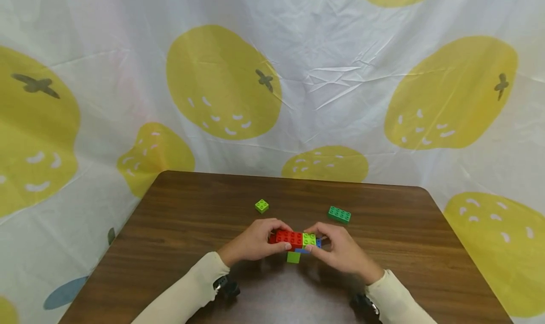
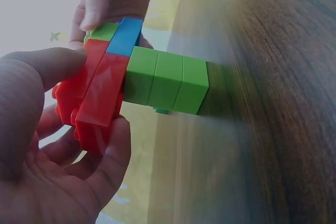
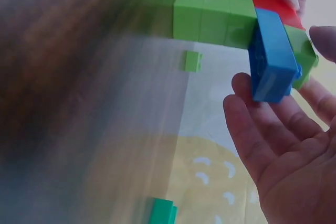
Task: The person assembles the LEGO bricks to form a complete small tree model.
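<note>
A stack of toy building bricks stands on the table between both hands. Its base is a column of light green bricks (image 3: 214, 18). Across the column lie a lower red brick (image 2: 105, 85) and a blue brick (image 3: 275, 51), end to end. On top of these sit an upper red brick (image 1: 289, 239) and a small light green brick (image 1: 309, 239), side by side. My left hand (image 1: 259, 241) grips the red bricks, thumb on the near side. My right hand (image 1: 340, 248) pinches the small light green brick between thumb and index finger, its other fingers behind the blue brick.
A loose small light green brick (image 1: 261, 206) lies beyond the left hand. Farther right is a longer dark green brick (image 1: 339, 214). The brown wooden table (image 1: 191, 210) ends at a white curtain (image 1: 332, 101) with yellow fruit prints.
</note>
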`<state>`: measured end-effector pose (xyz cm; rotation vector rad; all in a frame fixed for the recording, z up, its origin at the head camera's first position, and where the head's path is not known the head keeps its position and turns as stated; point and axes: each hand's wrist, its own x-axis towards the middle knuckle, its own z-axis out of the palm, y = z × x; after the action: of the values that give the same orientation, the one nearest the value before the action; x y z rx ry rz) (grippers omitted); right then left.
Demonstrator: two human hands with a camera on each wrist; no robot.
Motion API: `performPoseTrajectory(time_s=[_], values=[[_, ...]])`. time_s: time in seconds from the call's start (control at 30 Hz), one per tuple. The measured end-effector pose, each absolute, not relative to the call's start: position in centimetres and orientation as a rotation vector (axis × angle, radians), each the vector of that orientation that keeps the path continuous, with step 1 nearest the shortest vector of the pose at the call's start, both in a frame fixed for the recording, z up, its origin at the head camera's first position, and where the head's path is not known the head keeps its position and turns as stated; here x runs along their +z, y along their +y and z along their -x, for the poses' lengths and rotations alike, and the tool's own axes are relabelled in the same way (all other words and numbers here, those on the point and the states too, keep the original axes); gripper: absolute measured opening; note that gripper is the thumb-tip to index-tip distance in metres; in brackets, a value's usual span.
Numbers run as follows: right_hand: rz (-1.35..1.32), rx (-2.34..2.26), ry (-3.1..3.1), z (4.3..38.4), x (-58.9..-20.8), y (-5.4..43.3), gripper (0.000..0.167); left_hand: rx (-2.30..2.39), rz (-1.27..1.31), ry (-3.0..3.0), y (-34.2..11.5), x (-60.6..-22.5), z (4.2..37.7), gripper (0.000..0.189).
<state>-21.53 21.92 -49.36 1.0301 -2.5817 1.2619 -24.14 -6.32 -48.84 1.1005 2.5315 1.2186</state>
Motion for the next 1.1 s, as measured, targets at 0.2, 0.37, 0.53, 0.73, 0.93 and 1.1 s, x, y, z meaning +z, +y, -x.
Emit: performPoseTrajectory(time_s=[0.2,0.37,0.53,0.73,0.93,1.1], values=[[-0.959,1.264,-2.6,22.3,-48.7,22.9,0.016,1.223,-1.08,2.531,-6.3,-48.9,24.2,0.035],[-0.856,1.246,-2.622,23.1,-48.8,23.8,0.015,1.228,-1.05,2.537,-6.3,-49.0,24.1,0.036],[-0.804,1.188,-2.608,24.0,-49.0,24.5,0.017,1.237,-1.043,2.552,-6.5,-49.0,24.0,0.035],[-0.743,1.08,-2.603,25.4,-49.3,25.4,0.017,1.241,-1.022,2.551,-6.8,-48.8,23.8,0.035],[-0.634,1.015,-2.64,27.0,-50.0,26.8,0.022,1.285,-1.016,2.538,-7.2,-48.9,23.8,0.034],[-0.546,0.982,-2.703,28.2,-50.3,28.1,0.029,1.346,-0.998,2.488,-7.4,-48.9,23.8,0.034]])
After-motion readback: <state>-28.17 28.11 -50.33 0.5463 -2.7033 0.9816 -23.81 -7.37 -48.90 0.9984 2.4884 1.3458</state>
